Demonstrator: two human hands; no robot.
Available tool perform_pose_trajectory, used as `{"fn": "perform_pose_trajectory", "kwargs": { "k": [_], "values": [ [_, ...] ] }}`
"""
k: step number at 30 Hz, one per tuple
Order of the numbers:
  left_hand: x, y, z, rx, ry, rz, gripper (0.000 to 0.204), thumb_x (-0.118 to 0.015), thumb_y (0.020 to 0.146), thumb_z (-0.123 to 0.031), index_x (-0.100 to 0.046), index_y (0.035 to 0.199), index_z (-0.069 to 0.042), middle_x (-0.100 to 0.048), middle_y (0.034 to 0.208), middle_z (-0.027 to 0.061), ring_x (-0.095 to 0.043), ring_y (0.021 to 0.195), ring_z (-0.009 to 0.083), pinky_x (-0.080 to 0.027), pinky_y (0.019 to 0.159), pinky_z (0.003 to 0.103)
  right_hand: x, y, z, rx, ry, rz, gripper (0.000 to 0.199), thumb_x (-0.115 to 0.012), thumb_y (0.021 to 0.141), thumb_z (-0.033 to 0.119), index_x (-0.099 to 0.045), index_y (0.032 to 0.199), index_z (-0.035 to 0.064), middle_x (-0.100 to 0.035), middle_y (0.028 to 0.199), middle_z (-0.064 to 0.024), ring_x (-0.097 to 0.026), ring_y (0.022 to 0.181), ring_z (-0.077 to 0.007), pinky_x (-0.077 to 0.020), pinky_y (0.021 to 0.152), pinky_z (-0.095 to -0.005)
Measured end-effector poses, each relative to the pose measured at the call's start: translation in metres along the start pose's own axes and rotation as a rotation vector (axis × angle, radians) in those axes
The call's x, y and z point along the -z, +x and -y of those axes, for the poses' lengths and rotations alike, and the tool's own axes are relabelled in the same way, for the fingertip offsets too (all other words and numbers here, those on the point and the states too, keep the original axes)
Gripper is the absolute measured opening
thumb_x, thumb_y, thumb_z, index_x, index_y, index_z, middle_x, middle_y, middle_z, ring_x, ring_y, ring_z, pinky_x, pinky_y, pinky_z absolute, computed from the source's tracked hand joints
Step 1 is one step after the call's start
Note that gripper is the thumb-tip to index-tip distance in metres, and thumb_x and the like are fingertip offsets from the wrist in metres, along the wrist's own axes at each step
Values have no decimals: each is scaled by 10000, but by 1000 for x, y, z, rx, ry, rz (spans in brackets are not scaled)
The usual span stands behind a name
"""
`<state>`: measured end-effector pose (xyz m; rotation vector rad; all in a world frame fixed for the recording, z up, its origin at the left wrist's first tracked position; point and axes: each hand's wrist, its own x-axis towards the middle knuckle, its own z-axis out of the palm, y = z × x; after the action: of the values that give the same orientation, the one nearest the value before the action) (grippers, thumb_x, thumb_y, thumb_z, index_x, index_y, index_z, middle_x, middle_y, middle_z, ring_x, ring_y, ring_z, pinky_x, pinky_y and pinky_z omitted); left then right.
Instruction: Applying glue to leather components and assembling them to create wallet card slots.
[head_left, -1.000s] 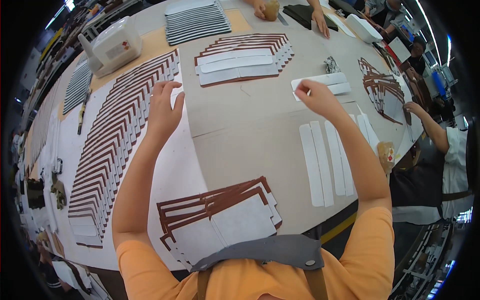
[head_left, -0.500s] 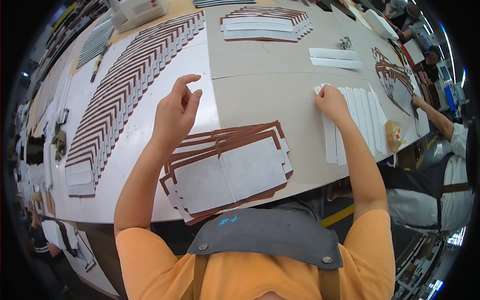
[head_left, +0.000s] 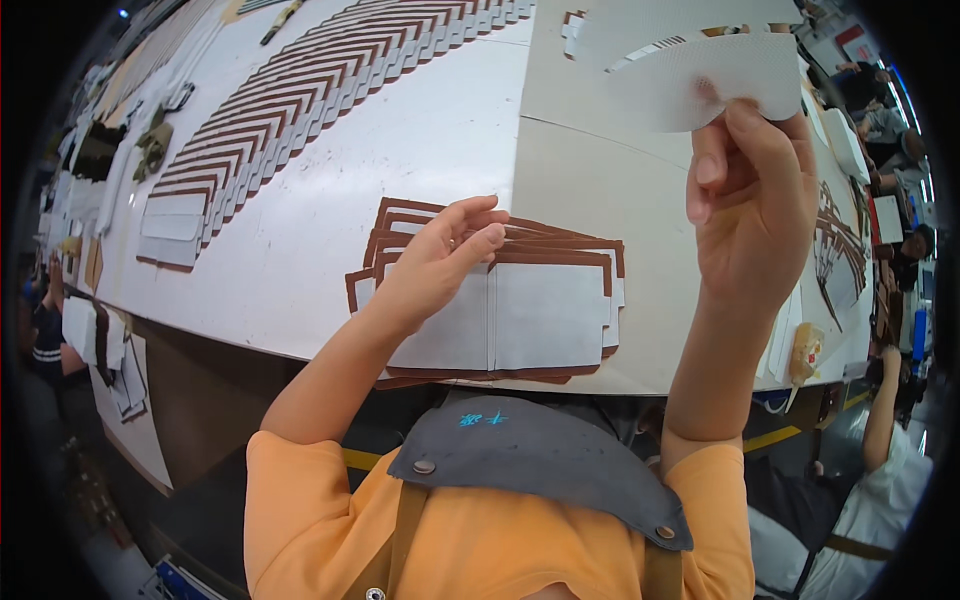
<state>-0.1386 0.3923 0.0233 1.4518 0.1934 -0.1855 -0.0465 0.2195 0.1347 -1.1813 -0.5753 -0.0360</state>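
My right hand (head_left: 760, 190) is raised high at the right, pinching the lower edge of a thin white strip (head_left: 665, 95) between thumb and fingers. The strip is slightly see-through, has a long slit along it, and hides part of the table behind. My left hand (head_left: 440, 265) hangs open over the left part of a loose stack of white panels with brown edges (head_left: 550, 310). Its fingers are bent a little, the thumb stands apart, and nothing is in it. The stack lies near the table's front edge, its top panel showing a crease down the middle.
A long fanned row of brown-edged white panels (head_left: 290, 110) crosses the table's left side. Partly behind my right forearm lie more white strips (head_left: 780, 340), beside a yellowish squeeze bottle (head_left: 805, 355). Another person's arm (head_left: 882, 410) reaches in at the right, near dark-edged pieces (head_left: 842, 250).
My right hand has lifted a white strip off the group at the right and brought it up close. My left hand has moved right and lower, over the stack. The view has shifted.
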Motion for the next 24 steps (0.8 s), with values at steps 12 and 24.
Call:
{"fn": "perform_pose_trajectory", "kwargs": {
  "k": [12, 24],
  "values": [
    [-3, -17, 3, -108, -631, -301, 369, -447, 880, -153, -330, 1199, -10, -519, 975, 77, -499, 822, 119, -429, 749, 252, -7, -27, -20, -337, 504, -62, 186, -396, 821, 71, -420, 974, -31, -519, 759, -119, -490, 496, -146, -445, 357, -241],
    [10, -64, 29, -466, 131, -643, 584, -503, 774, 49, -175, 1253, -17, -484, 775, 40, -474, 688, 89, -399, 654, 209, 26, -100, -46, -383, -220, -250, 483, -477, 784, -60, -219, 1181, 36, -425, 917, -117, -481, 477, -97, -455, 440, -229]
  ]
}}
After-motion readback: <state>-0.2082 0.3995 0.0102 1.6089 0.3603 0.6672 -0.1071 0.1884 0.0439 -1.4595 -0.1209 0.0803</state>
